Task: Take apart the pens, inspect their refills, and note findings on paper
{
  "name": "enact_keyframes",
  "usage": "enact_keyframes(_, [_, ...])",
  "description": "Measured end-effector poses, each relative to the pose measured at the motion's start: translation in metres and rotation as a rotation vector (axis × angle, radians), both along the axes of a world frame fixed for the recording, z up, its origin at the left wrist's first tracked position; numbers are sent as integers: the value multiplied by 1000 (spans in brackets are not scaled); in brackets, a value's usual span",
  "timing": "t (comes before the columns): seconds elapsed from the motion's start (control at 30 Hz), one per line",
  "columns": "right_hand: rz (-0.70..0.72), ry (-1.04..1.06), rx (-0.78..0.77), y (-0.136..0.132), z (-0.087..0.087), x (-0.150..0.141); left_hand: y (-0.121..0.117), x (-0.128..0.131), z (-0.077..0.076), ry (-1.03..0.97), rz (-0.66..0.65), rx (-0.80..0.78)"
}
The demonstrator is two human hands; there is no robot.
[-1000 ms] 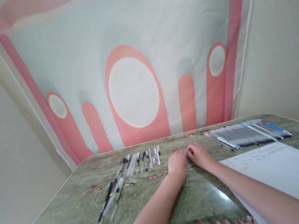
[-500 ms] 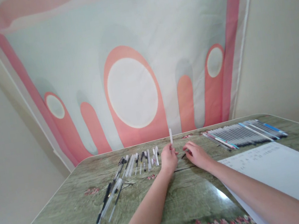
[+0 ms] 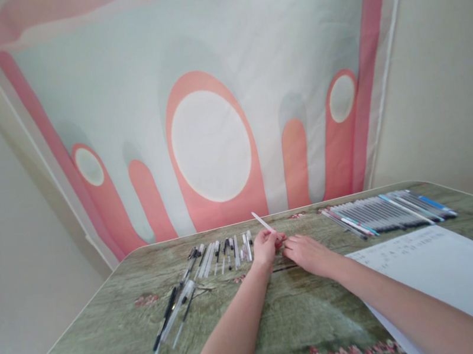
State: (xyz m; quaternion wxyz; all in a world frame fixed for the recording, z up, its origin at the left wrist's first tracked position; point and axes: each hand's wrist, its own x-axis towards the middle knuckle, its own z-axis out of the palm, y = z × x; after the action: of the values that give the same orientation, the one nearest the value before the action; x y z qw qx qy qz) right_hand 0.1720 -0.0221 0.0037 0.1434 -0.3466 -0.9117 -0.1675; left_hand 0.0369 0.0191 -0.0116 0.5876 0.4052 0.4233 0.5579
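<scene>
My left hand [image 3: 267, 248] is closed around a translucent white pen barrel [image 3: 261, 220], whose upper end points up and to the left above the table. My right hand [image 3: 305, 253] meets it at the barrel's lower end, fingers pinched together. What sits between the right fingertips is hidden by the hands. To the left of my left hand lies a row of pen parts [image 3: 209, 259], with clear barrels, dark caps and thin refills. Closer to me is a loose pile of black and clear pen pieces [image 3: 175, 315].
Many grey-clear pens [image 3: 372, 216] lie side by side at the back right, a few of them blue or white. A white sheet of paper [image 3: 454, 280] with faint writing lies under my right forearm. The wood-patterned table [image 3: 109, 335] ends at a patterned wall hanging [image 3: 213, 144].
My right hand has moved left to meet my left hand; the small dark piece at its fingertips is now out of sight. The barrel has tilted from upright to leaning left.
</scene>
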Motion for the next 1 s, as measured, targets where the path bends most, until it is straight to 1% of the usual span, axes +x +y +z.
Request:
enact_keyframes(0.07, [-7,57,18,1,0,2,1,-2,1,-44,4,-26])
enact_keyframes(0.13, [-3,207,42,1,1,4,2,-4,2,-84,26,-39])
enact_keyframes(0.2, [14,464,69,0,4,5,3,-6,3,-143,41,-30])
enact_keyframes(0.3, [9,951,59,0,4,1,4,-7,3,-250,27,22])
enact_keyframes(0.33, [-4,1110,17,1,3,0,5,-8,3,-287,25,34])
enact_keyframes(0.4, [-42,1398,-115,4,-1,-3,6,-8,3,-347,38,37])
enact_keyframes(0.43, [-59,1515,-184,7,-3,-4,7,-8,3,-369,53,32])
enact_keyframes(0.5, [-82,1686,-285,12,-6,-4,8,-7,2,-404,76,22])
enact_keyframes(0.6, [-106,1832,-348,18,-10,-1,9,-7,2,-442,70,18])
enact_keyframes(0.7, [-117,1923,-392,22,-11,1,8,-6,3,-457,46,21])
enact_keyframes(0.87, [-141,2020,-363,24,-10,1,6,-4,3,-475,40,24])
enact_keyframes(1.0, [-134,2056,-407,21,-7,0,6,-4,3,-488,30,28])
